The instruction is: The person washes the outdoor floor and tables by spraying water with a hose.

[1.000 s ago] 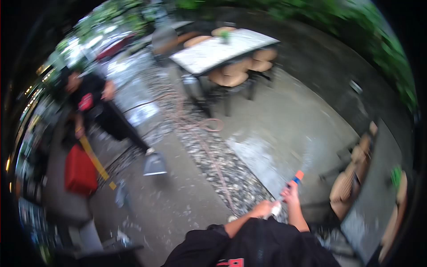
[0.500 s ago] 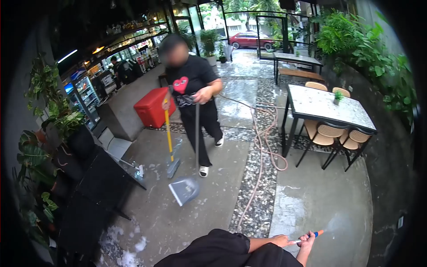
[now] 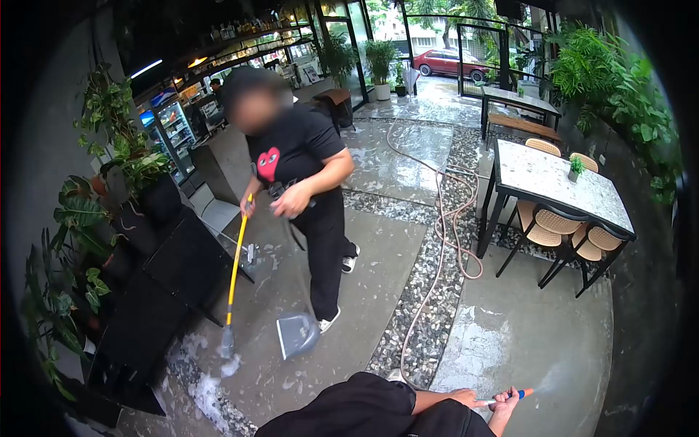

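Water sprays from a hose nozzle (image 3: 520, 394) with a blue body and an orange tip, low at the right of the head view. My right hand (image 3: 502, 401) is wrapped round it. Just behind, my left hand (image 3: 461, 397) is closed on the pale hose end, which shows between the two hands. The spray lands on the wet concrete floor (image 3: 535, 335). A long pinkish hose (image 3: 442, 240) lies in loops over the pebble strip (image 3: 419, 331) and runs back toward my body, where my black clothing hides part of it.
A co-worker (image 3: 302, 160) in black stands ahead with a yellow-handled broom (image 3: 237, 269) and a grey long-handled dustpan (image 3: 298, 335). White foam (image 3: 207, 393) lies by the black cabinet (image 3: 175, 291). A table (image 3: 561, 178) with woven chairs (image 3: 551, 221) stands right.
The co-worker has come closer and swung the broom to the left, down toward the foam. My view has shifted a little left. Both my hands keep their hold on the spraying hose.
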Demonstrator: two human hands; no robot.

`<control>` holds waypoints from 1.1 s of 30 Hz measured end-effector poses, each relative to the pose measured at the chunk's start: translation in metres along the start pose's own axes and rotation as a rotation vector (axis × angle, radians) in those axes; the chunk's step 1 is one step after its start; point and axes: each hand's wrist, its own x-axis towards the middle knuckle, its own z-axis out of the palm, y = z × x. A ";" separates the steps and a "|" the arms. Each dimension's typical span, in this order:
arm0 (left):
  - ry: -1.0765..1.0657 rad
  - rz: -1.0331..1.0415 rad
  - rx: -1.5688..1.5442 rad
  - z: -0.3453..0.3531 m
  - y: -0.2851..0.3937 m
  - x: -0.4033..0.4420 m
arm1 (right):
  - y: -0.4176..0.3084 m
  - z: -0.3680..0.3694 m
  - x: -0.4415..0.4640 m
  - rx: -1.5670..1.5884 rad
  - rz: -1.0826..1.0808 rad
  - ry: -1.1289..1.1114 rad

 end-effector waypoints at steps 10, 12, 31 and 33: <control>-0.151 0.009 0.087 0.011 0.052 0.051 | -0.064 -0.012 -0.028 0.230 -0.060 0.059; -0.132 0.062 0.099 0.022 0.046 0.073 | -0.075 -0.024 -0.024 0.263 -0.055 0.052; -0.626 0.295 0.425 0.017 0.164 0.247 | -0.196 -0.032 0.005 0.848 -0.338 0.349; -0.654 0.290 0.460 0.023 0.176 0.252 | -0.205 -0.041 0.004 0.875 -0.352 0.376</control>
